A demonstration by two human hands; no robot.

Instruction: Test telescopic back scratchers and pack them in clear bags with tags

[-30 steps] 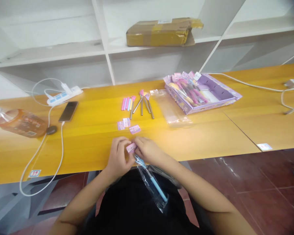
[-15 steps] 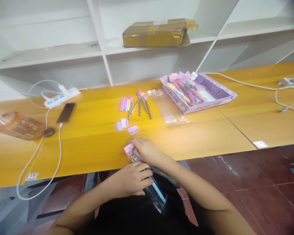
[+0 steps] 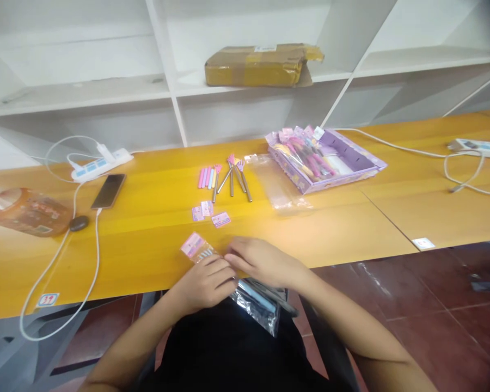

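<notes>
A clear plastic packet [image 3: 258, 309] with a pink header card [image 3: 193, 245] lies slantwise over the table's front edge. Inside it is a light blue back scratcher [image 3: 253, 293] whose finger-shaped head shows near the card. My left hand [image 3: 212, 279] is closed around the packet's middle. Beside it my right hand [image 3: 263, 261] has its fingers curled and pressed together at the packet's edge; what they pinch is hidden. Beyond my hands lie small printed cards [image 3: 221, 219], several metal-rod back scratchers [image 3: 231, 182] with hand-shaped heads and a row of pastel tubes [image 3: 206, 177].
A purple tray [image 3: 351, 170] holds several packaged back scratchers, with an empty clear bag [image 3: 283, 188] beside it. Left are a phone [image 3: 109, 190], a power strip [image 3: 102, 165], cables and an orange bottle [image 3: 32, 212]. A taped carton [image 3: 257, 66] sits on the shelf.
The packet's card end has shifted left, and my left hand has moved up along the packet. My right hand has moved right, off the card, with fingers curled.
</notes>
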